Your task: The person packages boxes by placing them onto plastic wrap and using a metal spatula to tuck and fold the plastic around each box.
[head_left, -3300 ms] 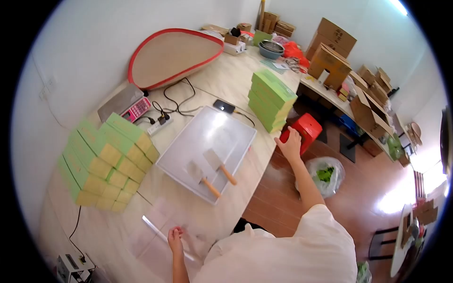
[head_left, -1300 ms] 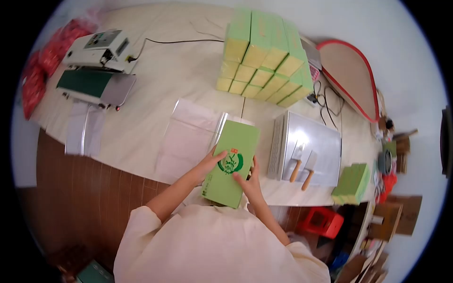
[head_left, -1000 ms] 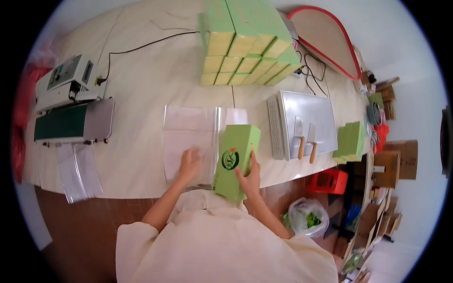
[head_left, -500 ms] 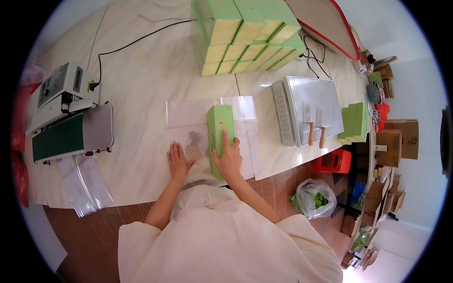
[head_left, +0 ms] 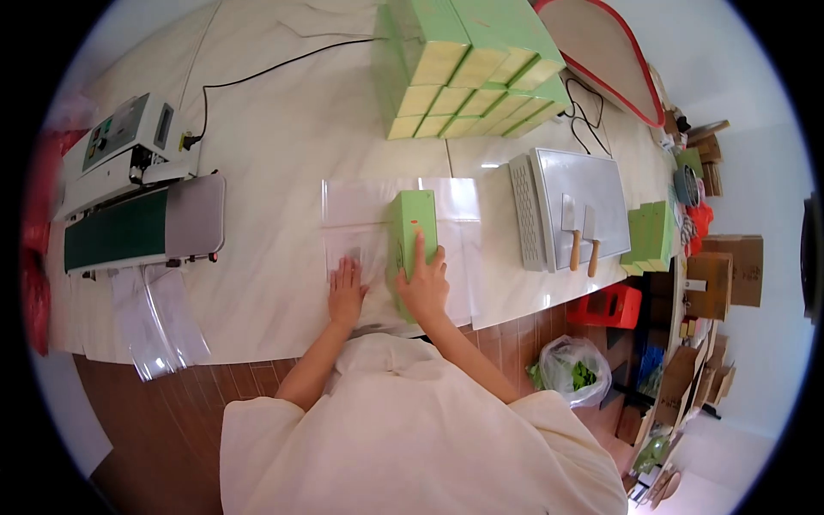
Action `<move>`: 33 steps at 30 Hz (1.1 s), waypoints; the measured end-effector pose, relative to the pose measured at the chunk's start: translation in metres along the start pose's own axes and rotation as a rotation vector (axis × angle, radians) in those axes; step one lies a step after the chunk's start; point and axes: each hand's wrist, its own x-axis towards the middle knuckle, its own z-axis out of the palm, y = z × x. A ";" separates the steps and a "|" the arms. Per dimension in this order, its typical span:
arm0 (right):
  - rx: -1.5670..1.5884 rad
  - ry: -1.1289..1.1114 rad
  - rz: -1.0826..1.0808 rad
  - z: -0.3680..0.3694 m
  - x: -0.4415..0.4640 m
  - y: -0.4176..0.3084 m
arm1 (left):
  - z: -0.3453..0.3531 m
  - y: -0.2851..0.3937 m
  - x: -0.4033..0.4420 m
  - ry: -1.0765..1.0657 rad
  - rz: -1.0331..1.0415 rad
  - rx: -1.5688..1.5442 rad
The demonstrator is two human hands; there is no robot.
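Observation:
A long green box stands on its narrow side on clear plastic sheets at the table's front edge. My right hand grips its near half, with the index finger stretched along the top. To the left of the box, my left hand lies flat on the clear plastic, fingers extended and holding nothing. The plastic reaches out on both sides of the box. Behind it rises a stack of green and yellow boxes.
At left are a sealing machine with a green belt and plastic sleeves over the edge. At right, a metal case carries two wooden-handled scrapers; beyond are more green boxes and a red stool.
Since the earlier frames, the green box has come down from my two hands onto the plastic, turned on its side. My left hand has let go of it and moved left onto the plastic.

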 end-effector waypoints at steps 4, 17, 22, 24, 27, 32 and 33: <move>-0.003 -0.018 -0.003 -0.001 0.000 0.002 | -0.009 0.008 -0.001 0.068 -0.029 -0.091; 0.014 0.038 0.029 -0.001 0.005 0.011 | -0.009 -0.007 -0.011 0.155 -0.212 -0.083; 0.016 0.069 -0.012 0.004 0.005 0.012 | -0.010 -0.005 -0.012 0.085 -0.166 -0.135; -0.024 0.035 -0.009 0.003 0.006 0.008 | -0.008 -0.004 -0.011 0.065 -0.134 -0.104; -0.035 0.116 -0.047 0.008 0.006 0.008 | -0.005 -0.002 -0.012 0.123 -0.050 -0.066; -0.014 0.060 -0.025 0.004 0.006 0.009 | -0.028 0.016 -0.002 0.229 -0.139 -0.471; 0.000 0.014 -0.001 0.004 0.007 0.008 | -0.025 0.015 -0.003 0.231 -0.140 -0.467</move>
